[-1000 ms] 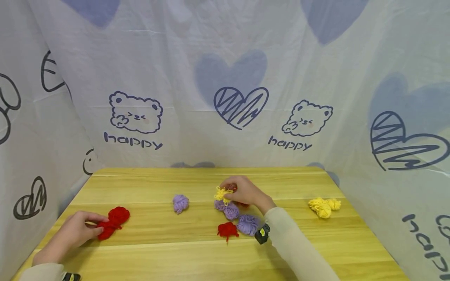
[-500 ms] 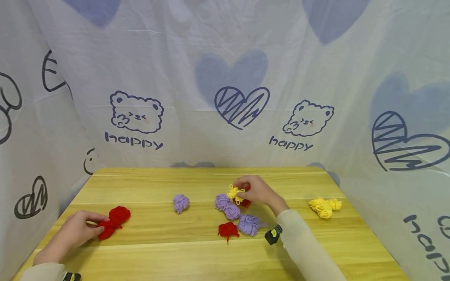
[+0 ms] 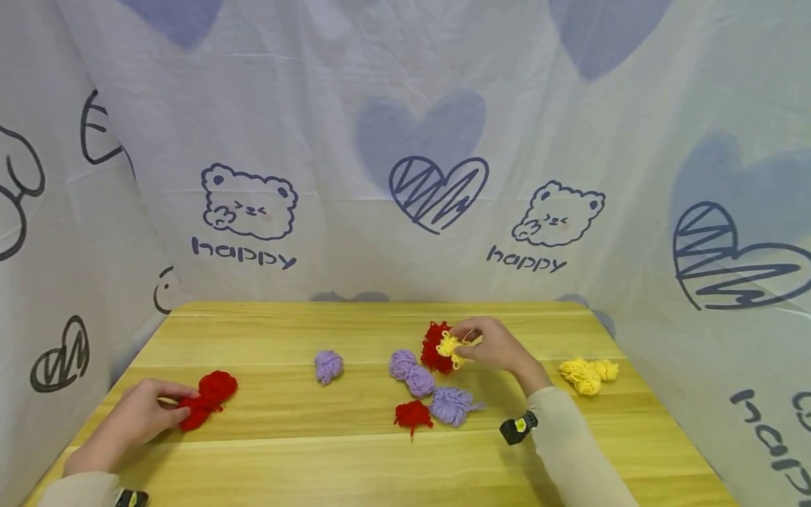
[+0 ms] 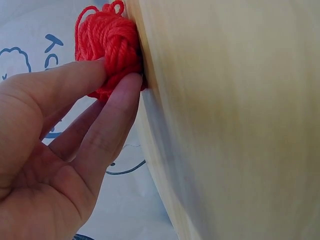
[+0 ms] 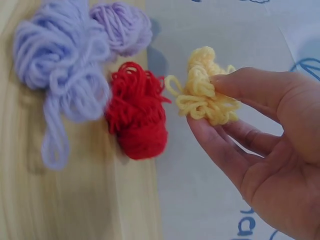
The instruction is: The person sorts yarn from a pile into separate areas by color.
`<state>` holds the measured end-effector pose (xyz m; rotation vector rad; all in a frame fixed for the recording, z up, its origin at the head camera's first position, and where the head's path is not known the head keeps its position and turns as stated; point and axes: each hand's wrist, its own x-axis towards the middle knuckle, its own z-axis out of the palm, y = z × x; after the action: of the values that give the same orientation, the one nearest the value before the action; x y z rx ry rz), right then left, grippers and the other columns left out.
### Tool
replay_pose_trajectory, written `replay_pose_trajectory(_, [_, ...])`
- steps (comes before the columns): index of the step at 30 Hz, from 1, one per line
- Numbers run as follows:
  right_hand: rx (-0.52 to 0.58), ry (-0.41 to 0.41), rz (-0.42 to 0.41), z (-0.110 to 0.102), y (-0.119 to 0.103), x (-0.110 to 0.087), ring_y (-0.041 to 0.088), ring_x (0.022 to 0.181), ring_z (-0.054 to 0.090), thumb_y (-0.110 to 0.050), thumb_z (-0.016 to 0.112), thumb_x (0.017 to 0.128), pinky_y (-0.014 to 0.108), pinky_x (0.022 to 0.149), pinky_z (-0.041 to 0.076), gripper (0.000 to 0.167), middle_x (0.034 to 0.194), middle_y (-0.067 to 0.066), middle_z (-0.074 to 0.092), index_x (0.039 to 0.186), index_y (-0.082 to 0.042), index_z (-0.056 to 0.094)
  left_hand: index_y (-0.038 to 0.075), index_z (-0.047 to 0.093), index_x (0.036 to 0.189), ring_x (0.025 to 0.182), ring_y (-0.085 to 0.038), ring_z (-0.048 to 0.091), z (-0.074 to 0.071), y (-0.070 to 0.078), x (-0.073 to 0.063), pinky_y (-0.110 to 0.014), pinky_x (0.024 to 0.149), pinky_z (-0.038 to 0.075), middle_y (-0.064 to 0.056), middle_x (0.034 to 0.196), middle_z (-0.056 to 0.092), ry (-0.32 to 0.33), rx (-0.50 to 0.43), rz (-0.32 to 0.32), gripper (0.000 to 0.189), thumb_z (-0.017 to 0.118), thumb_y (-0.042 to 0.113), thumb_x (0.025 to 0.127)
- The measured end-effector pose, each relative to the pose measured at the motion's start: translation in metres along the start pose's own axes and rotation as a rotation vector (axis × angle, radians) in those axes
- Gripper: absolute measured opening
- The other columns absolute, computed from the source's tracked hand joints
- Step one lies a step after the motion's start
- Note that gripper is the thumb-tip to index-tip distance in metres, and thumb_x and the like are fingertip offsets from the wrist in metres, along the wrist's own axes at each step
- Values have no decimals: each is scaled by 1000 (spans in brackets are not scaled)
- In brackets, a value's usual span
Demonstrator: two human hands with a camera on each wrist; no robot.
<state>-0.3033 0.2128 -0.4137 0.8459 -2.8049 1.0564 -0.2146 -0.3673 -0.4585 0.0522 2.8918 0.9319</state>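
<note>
My left hand [image 3: 142,414] pinches a red yarn bundle [image 4: 107,50] between thumb and fingers at the left of the table. Touching that bundle in the head view is a second red lump of yarn [image 3: 218,387]. Between the thumb and fingers of my right hand [image 3: 497,346] is a small looped yellow yarn bundle [image 5: 205,90], held above the table. Just left of it lies a red yarn bundle [image 5: 137,112]. Several purple yarn bundles [image 3: 450,405] lie nearby, with a small red yarn bundle [image 3: 413,415] in front.
A lone purple yarn bundle [image 3: 328,367] lies left of centre on the wooden table [image 3: 304,465]. Yellow yarn [image 3: 586,375] rests toward the right edge. A printed white curtain [image 3: 342,239] hangs behind and along both sides.
My right hand has moved right with the yellow yarn, away from the purple bundles. The red bundle behind it has come into fuller view. My left hand has stayed on its red yarn.
</note>
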Motion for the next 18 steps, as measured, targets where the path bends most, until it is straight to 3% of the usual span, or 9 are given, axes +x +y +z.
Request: replay_pose_trajectory(18, [-18,80,137,-31,20,-35,28,98,69,-7,76,90,39,86,57,26,117,17,75,116,-4,76,-3,76,114,84,-18,73,1,-2,-1,-23,62,56,-26,110,75,4,-6,-1,29,77,5,86])
